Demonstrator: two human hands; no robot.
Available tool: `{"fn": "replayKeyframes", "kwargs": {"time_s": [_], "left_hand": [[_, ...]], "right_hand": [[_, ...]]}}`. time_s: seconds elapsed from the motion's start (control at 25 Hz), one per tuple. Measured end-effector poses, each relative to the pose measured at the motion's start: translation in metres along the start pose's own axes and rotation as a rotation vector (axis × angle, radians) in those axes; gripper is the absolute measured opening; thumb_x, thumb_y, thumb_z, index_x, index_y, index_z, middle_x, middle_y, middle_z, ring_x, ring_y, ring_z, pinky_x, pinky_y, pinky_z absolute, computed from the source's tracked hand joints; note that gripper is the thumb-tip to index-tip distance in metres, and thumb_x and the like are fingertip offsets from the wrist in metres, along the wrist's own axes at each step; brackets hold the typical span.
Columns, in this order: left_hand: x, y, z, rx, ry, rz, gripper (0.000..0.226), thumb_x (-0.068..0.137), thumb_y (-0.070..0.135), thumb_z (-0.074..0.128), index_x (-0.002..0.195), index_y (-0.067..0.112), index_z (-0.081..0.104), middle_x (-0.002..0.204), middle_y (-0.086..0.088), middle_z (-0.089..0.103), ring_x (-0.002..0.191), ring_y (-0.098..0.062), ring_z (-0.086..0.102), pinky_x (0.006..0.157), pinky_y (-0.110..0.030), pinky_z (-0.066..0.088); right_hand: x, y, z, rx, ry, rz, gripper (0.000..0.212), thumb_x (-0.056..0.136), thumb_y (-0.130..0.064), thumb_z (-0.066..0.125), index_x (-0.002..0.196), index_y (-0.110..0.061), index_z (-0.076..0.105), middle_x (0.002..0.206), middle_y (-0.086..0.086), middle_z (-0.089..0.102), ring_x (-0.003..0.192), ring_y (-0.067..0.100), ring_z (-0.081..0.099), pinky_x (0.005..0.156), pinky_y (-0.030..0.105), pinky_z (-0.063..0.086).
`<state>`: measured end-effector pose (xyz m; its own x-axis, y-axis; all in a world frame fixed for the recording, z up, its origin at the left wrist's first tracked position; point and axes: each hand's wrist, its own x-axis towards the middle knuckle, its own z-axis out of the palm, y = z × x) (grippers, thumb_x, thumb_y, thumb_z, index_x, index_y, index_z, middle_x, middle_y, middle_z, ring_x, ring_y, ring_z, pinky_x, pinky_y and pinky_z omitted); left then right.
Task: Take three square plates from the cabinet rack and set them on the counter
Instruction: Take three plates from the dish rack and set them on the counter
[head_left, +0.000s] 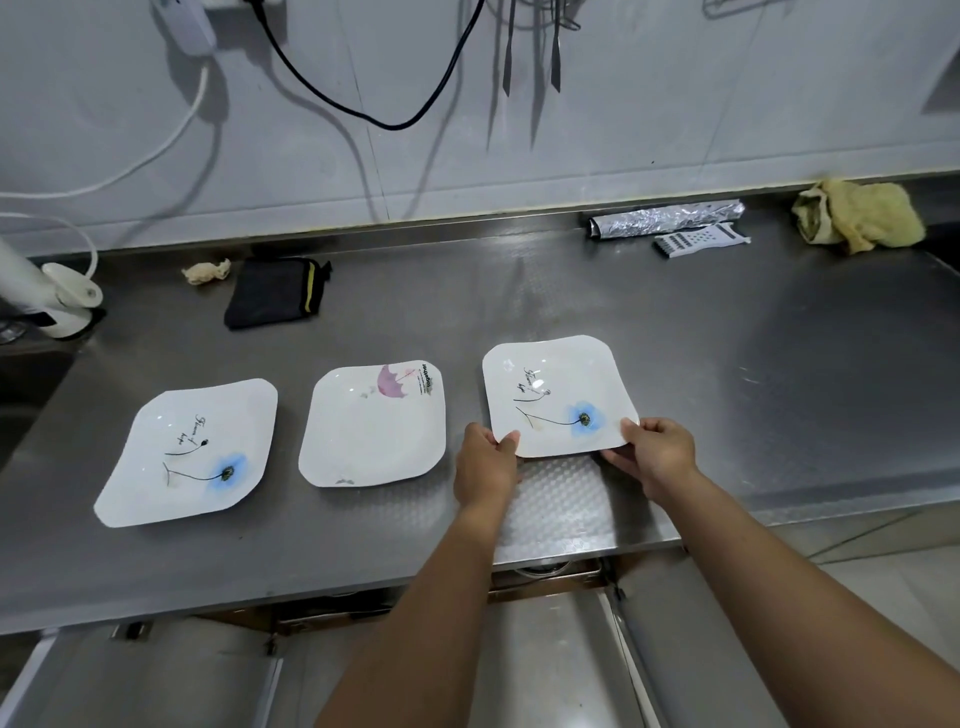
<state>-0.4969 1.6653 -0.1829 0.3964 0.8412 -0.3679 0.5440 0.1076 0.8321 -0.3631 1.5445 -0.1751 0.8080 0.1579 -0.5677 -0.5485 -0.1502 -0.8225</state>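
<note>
1. Head view shows me three square plates in a row on the steel counter (727, 364): a blue-flower plate on the left (187, 452), a pink-umbrella plate in the middle (373, 426), and a second blue-flower plate on the right (558, 397).
2. My left hand (485, 467) pinches the right plate's near-left corner, thumb on top of the rim; my right hand (657, 457) clamps its near-right corner the same way. Both hands are closed on that one plate.
3. I cannot tell whether the plate's far edge already rests on the counter or hangs just above it.
4. I judge this plate rigid, glazed and slick, moderately heavy and likely to chip or crack if dropped on steel. The raised rim at the corners is the sensible hold, fingers under and thumb over.
5. By my reckoning the task is nearly finished: with the plate flat, both hands only need to let go.
6. Well behind the row lie a black cloth (275, 291), a foil roll (667, 218) and a yellow rag (860, 215), clear of the plates.
</note>
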Motion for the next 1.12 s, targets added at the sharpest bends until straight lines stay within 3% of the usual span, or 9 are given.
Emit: {"fn": "replayKeyframes", "kwargs": {"time_s": [0.12,0.24,0.36,0.56,0.64,0.76,0.84,0.96,1.12], "left_hand": [[-0.002,0.000,-0.003,0.013,-0.038,0.000,0.031,0.086,0.034,0.061,0.072,0.021,0.038,0.090,-0.016,0.071,0.085,-0.037,0.068,0.080,-0.049,0.056],[-0.004,0.004,-0.011,0.328,-0.022,0.097,0.032,0.089,0.046,0.054,0.091,0.014,0.050,0.100,-0.009,0.068,0.095,-0.031,0.064,0.074,-0.034,0.047],[-0.009,0.007,-0.023,0.582,-0.044,0.161,0.041,0.093,0.045,0.046,0.112,0.010,0.052,0.114,-0.008,0.063,0.107,-0.029,0.060,0.081,-0.036,0.045],[-0.036,0.002,-0.050,0.833,-0.188,0.171,0.035,0.094,0.034,0.043,0.119,0.010,0.048,0.123,-0.010,0.058,0.114,-0.029,0.055,0.089,-0.036,0.045],[-0.053,0.001,-0.062,0.879,-0.229,0.173,0.035,0.092,0.036,0.044,0.118,0.011,0.050,0.123,-0.009,0.058,0.114,-0.028,0.054,0.089,-0.035,0.044],[-0.077,-0.004,-0.083,0.914,-0.258,0.190,0.035,0.090,0.039,0.046,0.115,0.014,0.052,0.122,-0.007,0.059,0.113,-0.025,0.055,0.088,-0.033,0.041],[-0.094,-0.010,-0.101,0.958,-0.261,0.205,0.035,0.090,0.041,0.047,0.113,0.016,0.054,0.120,-0.006,0.061,0.111,-0.026,0.057,0.087,-0.033,0.042],[-0.117,-0.024,-0.132,0.969,-0.224,0.182,0.031,0.089,0.041,0.049,0.107,0.017,0.057,0.115,-0.005,0.064,0.106,-0.025,0.059,0.080,-0.031,0.042],[-0.144,-0.057,-0.180,0.960,-0.191,0.089,0.032,0.089,0.043,0.049,0.107,0.017,0.056,0.115,-0.005,0.064,0.108,-0.025,0.059,0.087,-0.034,0.046]], "right_hand": [[-0.001,-0.003,-0.005,-0.075,-0.019,0.006,0.012,0.090,-0.012,0.060,0.093,-0.003,0.053,0.099,0.021,0.062,0.086,0.036,0.065,0.055,0.033,0.054],[-0.004,-0.006,-0.013,-0.145,-0.043,-0.004,0.016,0.091,-0.017,0.059,0.097,-0.002,0.056,0.090,0.019,0.064,0.080,0.033,0.064,0.062,0.036,0.054],[-0.011,-0.007,-0.022,-0.207,-0.039,-0.015,0.013,0.091,-0.013,0.058,0.083,-0.003,0.057,0.077,0.016,0.062,0.071,0.030,0.061,0.064,0.037,0.055],[-0.046,0.001,-0.037,-0.653,-0.165,-0.114,0.018,0.087,-0.009,0.057,0.070,-0.004,0.059,0.065,0.014,0.058,0.058,0.026,0.054,0.058,0.031,0.044],[-0.068,0.001,-0.041,-0.934,-0.258,-0.205,0.015,0.086,-0.016,0.058,0.077,-0.005,0.064,0.069,0.008,0.060,0.063,0.023,0.055,0.062,0.028,0.044],[-0.104,0.003,-0.042,-1.207,-0.367,-0.286,0.027,0.087,-0.030,0.058,0.106,-0.011,0.064,0.102,0.006,0.063,0.092,0.021,0.058,0.080,0.031,0.048],[-0.130,0.004,-0.039,-1.339,-0.422,-0.334,0.035,0.086,-0.034,0.056,0.115,-0.013,0.061,0.119,0.006,0.062,0.105,0.023,0.058,0.089,0.032,0.047],[-0.168,0.010,-0.027,-1.446,-0.496,-0.402,0.034,0.085,-0.034,0.054,0.111,-0.013,0.062,0.118,0.007,0.064,0.107,0.024,0.059,0.088,0.033,0.048],[-0.212,0.033,0.005,-1.539,-0.655,-0.477,0.031,0.086,-0.037,0.054,0.099,-0.011,0.064,0.114,0.011,0.067,0.104,0.027,0.060,0.081,0.031,0.048]]}}
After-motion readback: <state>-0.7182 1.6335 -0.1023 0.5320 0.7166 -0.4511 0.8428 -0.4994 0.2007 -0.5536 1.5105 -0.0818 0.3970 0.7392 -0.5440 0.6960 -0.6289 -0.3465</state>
